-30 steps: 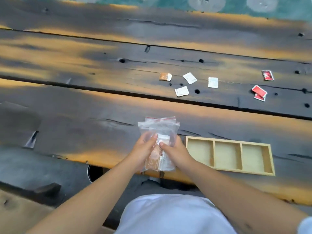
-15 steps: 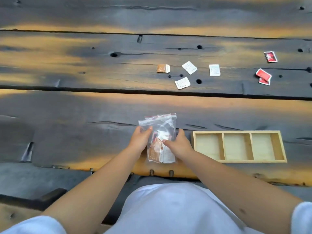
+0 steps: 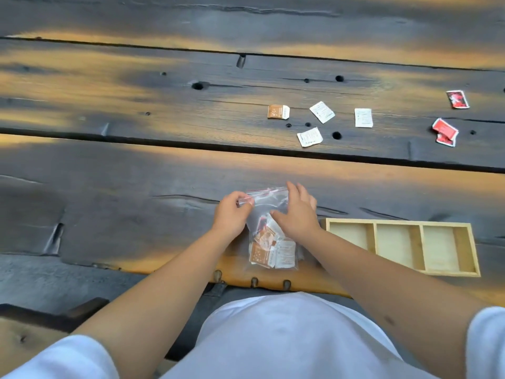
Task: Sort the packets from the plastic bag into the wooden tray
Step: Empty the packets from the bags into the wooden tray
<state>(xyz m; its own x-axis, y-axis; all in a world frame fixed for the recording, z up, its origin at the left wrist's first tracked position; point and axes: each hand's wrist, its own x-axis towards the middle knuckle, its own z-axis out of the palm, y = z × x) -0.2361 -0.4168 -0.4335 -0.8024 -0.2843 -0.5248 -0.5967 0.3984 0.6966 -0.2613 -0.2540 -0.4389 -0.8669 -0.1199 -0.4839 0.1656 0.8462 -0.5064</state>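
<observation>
Hidden, cropped and unreadable parts at the table edge

The right hand covers the right side of the plastic bag, and its fingers are motion-blurred. Packets in the bag overlap, so their number cannot be told. Print on the loose white packets and red packets is too small to read. The table runs past every edge; both sleeves are cropped at the bottom.

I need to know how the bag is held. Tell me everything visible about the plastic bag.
The plastic bag is clear and thin with a red zip strip at its far edge. It sits near the table's front edge, left of the wooden tray. Brown and white packets fill its near end. The left hand pinches its top corner; the right hand rests on it.
</observation>
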